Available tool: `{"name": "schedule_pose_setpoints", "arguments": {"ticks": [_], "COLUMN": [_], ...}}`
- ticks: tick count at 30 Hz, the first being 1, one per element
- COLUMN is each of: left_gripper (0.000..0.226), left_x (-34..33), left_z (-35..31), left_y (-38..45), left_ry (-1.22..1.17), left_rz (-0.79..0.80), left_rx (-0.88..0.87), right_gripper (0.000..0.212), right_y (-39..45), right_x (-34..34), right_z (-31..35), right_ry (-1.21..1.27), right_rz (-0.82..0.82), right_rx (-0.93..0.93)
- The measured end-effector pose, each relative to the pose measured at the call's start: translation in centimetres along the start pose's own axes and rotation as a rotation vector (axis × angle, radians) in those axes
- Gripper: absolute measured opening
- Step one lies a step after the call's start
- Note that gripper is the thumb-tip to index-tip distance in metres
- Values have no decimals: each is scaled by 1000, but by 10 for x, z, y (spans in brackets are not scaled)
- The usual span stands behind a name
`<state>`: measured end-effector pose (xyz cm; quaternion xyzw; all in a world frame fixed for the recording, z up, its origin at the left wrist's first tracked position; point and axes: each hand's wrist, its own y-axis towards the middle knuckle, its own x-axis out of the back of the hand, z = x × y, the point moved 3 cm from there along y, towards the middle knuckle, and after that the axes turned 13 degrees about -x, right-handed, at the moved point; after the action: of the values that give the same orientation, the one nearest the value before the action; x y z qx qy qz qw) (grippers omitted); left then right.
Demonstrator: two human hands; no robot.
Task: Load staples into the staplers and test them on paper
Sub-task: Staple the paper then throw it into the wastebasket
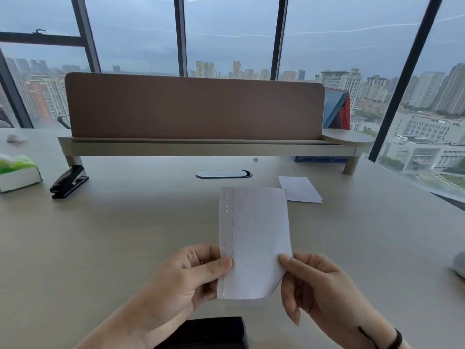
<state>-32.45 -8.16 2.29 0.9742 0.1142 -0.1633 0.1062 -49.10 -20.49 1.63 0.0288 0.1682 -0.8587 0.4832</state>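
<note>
Both hands hold a white sheet of paper upright above the counter: the left hand pinches its lower left edge, the right hand its lower right corner. Two rows of staples run along the sheet's left side. A black stapler lies far left beside a green tissue pack. More paper lies beyond the sheet.

No readable text; blue box print too blurred.

Both hands raised, fingers pinched
</note>
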Motion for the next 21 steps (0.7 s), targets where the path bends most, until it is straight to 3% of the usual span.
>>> {"name": "schedule_pose_setpoints", "arguments": {"ticks": [11,17,21], "left_gripper": [29,17,17], "left_x": [-77,-165,-233], "left_z": [8,45,86], "left_y": [-5,-6,-9], "left_ry": [129,231,280], "left_rz": [133,240,299], "left_rx": [19,48,54], "right_gripper": [36,54,60], "right_y": [-85,-175,-241], "right_x": [39,92,132], "right_z": [-11,-41,-69], "right_ry": [59,88,68], "right_rz": [-94,-323,-573], "right_rx": [95,122,130]}}
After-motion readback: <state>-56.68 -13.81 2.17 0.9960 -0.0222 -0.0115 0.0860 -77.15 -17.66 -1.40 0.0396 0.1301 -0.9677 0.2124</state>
